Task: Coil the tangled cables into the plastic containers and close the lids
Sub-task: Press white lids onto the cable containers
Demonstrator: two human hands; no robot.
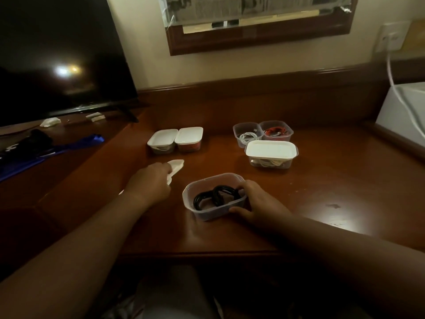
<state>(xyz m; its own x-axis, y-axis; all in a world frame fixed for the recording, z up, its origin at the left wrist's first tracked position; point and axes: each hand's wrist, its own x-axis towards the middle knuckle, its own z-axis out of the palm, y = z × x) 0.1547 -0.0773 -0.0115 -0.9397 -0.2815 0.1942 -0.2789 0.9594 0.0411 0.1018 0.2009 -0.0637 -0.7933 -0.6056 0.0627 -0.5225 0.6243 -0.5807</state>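
Your right hand (pixel 257 203) grips the near right corner of an open clear container (pixel 212 196) on the wooden desk (pixel 322 185), thumb on the outer front wall and fingers curled over the rim, touching the coiled black cable (pixel 215 196) that lies inside. Your left hand (pixel 151 183), just left of that container and apart from it, closes on a white lid (pixel 176 167), which sticks out past your fingers and is tilted off the desk. Farther back on the left stand two small containers side by side and touching, both with white lids on: the left lidded container (pixel 162 141) shows a white cable through its wall, the right lidded container (pixel 189 138) something red. To the right rear, two small open containers also touch: one holds a white cable (pixel 248 136), the other a red cable (pixel 276 130). Just in front of them sits a larger lidded container (pixel 271 154) with pale cable inside. A dark TV screen (pixel 57 54) stands at far left.
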